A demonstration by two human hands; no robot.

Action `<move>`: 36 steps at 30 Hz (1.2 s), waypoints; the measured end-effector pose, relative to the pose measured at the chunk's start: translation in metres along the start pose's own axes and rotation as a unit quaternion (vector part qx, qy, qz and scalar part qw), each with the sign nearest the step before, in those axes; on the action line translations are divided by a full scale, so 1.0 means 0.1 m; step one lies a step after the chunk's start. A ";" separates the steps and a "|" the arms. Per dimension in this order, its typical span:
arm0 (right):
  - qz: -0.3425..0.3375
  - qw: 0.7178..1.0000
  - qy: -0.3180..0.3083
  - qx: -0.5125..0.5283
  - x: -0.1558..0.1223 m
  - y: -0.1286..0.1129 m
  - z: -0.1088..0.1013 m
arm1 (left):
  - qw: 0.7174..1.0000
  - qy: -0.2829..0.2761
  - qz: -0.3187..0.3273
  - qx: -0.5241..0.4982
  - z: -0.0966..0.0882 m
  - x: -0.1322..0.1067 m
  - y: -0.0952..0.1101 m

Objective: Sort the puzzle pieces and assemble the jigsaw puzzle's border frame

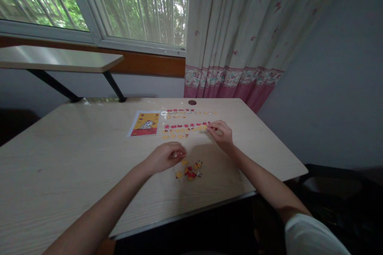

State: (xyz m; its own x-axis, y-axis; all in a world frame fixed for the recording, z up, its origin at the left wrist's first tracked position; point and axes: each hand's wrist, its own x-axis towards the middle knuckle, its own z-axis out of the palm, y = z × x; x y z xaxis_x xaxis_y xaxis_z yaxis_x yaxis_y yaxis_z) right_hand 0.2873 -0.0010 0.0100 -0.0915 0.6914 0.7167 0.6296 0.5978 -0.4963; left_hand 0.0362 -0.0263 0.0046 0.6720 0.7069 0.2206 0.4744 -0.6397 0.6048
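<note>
My left hand rests on the wooden table with its fingers curled together, just above a small heap of loose jigsaw pieces in red and yellow. Whatever it holds is too small to name. My right hand reaches farther out, its fingertips pinched at the right end of a row of red and yellow pieces. More rows of sorted pieces lie beyond. A printed picture card, yellow and red with a white figure, lies left of the rows.
A cable hole sits at the table's far edge. A slanted shelf on black brackets hangs below the window at the left. A flowered curtain falls behind the table's right corner.
</note>
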 end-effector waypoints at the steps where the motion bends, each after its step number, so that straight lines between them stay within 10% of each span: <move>1: 0.006 1.000 0.000 0.000 0.00 0.02 0.00 | 1.000 -0.012 0.012 0.021 -0.02 -0.01 -0.01; 15: 0.030 0.997 -0.063 -0.040 0.14 0.13 0.08 | 0.993 -0.066 0.023 0.094 -0.10 -0.03 0.07; 28: 0.176 0.945 -0.214 -0.176 0.76 0.57 0.81 | 0.991 -0.065 0.023 0.112 -0.04 -0.04 0.04; 36: 0.173 0.936 -0.222 -0.212 0.75 0.58 0.84 | 0.989 -0.092 0.029 0.111 -0.04 -0.05 0.07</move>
State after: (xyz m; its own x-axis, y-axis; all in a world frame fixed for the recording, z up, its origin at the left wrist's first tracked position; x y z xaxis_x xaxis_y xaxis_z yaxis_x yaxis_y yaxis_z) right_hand 0.2522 0.1198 -0.0062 -0.0769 0.9707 0.2278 0.9220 0.1562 -0.3542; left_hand 0.0344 -0.0330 0.0109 0.7847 0.6127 0.0942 0.5308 -0.7426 0.4085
